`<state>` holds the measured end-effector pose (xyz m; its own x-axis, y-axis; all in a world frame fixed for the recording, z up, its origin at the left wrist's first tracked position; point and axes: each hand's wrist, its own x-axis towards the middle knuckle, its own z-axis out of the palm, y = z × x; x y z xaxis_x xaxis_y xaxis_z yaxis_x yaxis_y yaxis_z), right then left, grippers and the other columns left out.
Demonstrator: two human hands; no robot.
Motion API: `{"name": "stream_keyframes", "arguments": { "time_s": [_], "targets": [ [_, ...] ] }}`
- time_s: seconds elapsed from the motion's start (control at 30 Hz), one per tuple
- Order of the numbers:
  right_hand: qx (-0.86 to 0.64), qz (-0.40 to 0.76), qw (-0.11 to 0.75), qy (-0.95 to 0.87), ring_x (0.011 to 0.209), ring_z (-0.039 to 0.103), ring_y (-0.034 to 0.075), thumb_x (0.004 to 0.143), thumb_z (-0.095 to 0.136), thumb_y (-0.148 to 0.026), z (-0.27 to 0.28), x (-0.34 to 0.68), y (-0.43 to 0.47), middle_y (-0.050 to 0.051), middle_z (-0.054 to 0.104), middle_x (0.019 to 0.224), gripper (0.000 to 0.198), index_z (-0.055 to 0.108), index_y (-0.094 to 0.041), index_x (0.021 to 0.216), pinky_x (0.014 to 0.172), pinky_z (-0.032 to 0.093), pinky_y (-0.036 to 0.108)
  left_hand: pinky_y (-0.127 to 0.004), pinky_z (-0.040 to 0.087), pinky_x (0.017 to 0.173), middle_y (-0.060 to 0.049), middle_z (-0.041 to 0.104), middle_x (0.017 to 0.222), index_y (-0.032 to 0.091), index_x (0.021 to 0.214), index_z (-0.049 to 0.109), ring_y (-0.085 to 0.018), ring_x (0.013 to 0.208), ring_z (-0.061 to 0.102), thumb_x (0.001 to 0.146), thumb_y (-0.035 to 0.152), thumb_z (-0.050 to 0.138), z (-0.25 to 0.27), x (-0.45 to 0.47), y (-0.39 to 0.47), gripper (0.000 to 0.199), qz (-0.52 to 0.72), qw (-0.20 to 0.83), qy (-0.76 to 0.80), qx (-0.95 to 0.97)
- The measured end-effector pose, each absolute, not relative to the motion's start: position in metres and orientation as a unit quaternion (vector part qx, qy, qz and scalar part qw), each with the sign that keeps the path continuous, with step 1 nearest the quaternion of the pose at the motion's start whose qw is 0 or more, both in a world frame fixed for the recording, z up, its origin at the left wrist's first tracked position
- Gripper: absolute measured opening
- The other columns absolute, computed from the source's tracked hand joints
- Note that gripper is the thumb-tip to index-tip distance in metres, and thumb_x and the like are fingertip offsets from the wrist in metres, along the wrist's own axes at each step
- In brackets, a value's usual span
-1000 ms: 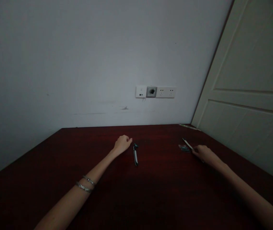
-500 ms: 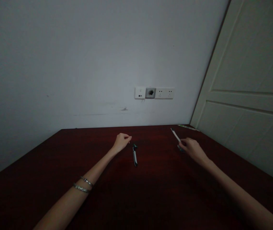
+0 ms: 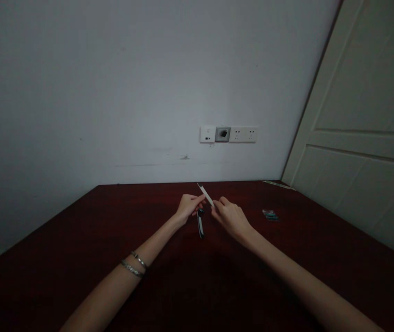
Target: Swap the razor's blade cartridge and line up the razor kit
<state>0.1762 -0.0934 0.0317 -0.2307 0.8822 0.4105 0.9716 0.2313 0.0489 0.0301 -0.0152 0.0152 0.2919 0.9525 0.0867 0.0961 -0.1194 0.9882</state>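
My right hand point(image 3: 230, 217) pinches a thin white strip point(image 3: 205, 193) that points up and to the left. My left hand point(image 3: 188, 206) meets it from the left, its fingertips touching the strip at its middle. Just below the two hands a black razor-like tool with a pale handle point(image 3: 200, 223) lies on the dark red table point(image 3: 114, 221). My left forearm carries two silver bracelets point(image 3: 134, 265).
A small bluish packet point(image 3: 270, 214) lies on the table to the right. A white wall with a row of sockets point(image 3: 229, 134) stands behind the table. A cream door point(image 3: 363, 138) closes off the right side. A thin pale strip point(image 3: 278, 184) lies at the table's far right corner.
My right hand lifted the white strip from beside the bluish packet and carried it left to the middle. My left hand rose slightly and closed its fingers on the strip.
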Motion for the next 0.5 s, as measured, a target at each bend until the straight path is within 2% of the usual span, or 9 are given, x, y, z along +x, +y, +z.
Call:
{"name": "stream_keyframes", "arguments": {
  "time_s": [0.3, 0.5],
  "targets": [
    [-0.575, -0.152, 0.143, -0.791, 0.075, 0.061, 0.020, 0.093, 0.030, -0.027, 0.026, 0.155, -0.092, 0.012, 0.056, 0.092, 0.028, 0.053, -0.014, 0.102, 0.052, 0.039, 0.024, -0.017, 0.022, 0.032, 0.004, 0.043, 0.040, 0.009, 0.052, 0.054, -0.003, 0.031, 0.032, 0.075, 0.041, 0.058, 0.024, 0.026, -0.018, 0.039, 0.377, 0.453, 0.485, 0.646],
    [-0.552, -0.154, 0.142, -0.807, 0.080, 0.060, 0.021, 0.093, 0.030, -0.028, 0.024, 0.150, -0.091, 0.012, 0.057, 0.092, 0.028, 0.053, -0.014, 0.102, 0.055, 0.042, 0.025, -0.018, 0.026, 0.033, 0.003, 0.044, 0.041, 0.010, 0.054, 0.056, -0.004, 0.032, 0.034, 0.080, 0.036, 0.052, 0.028, 0.022, -0.013, 0.037, 0.321, 0.400, 0.519, 0.684]
  ]
}}
